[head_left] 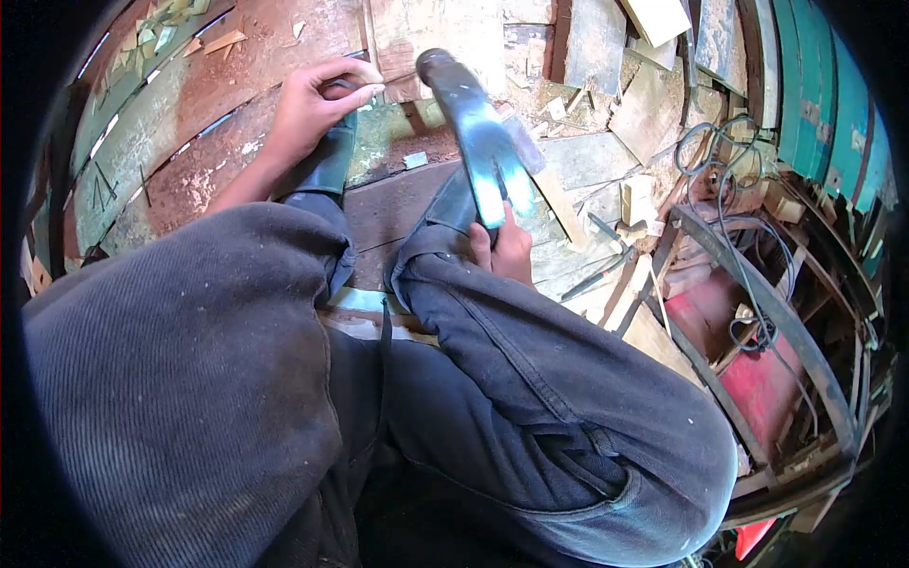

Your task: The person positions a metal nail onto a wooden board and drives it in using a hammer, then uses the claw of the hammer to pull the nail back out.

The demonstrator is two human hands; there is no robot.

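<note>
My left hand (327, 99) is at the upper middle, thumb and forefinger pinched together over the wooden boards. Whatever lies between those fingertips is too small to make out. A claw hammer (478, 128) is raised in my right hand (507, 251), its round striking face up and its forked claw toward me. The fingers of that hand wrap round the handle, which is mostly hidden behind the head. Below the hammer face a pale wooden board (440, 38) lies on the floor. My dark trouser legs fill the lower part of the view.
Wood scraps (649, 123) lie scattered at the upper right. A looped cable (724, 180) hangs over a frame beside a red panel (757, 379). Green slats (824, 95) stand at the far right. Several loose nails (104, 185) rest on boards at left.
</note>
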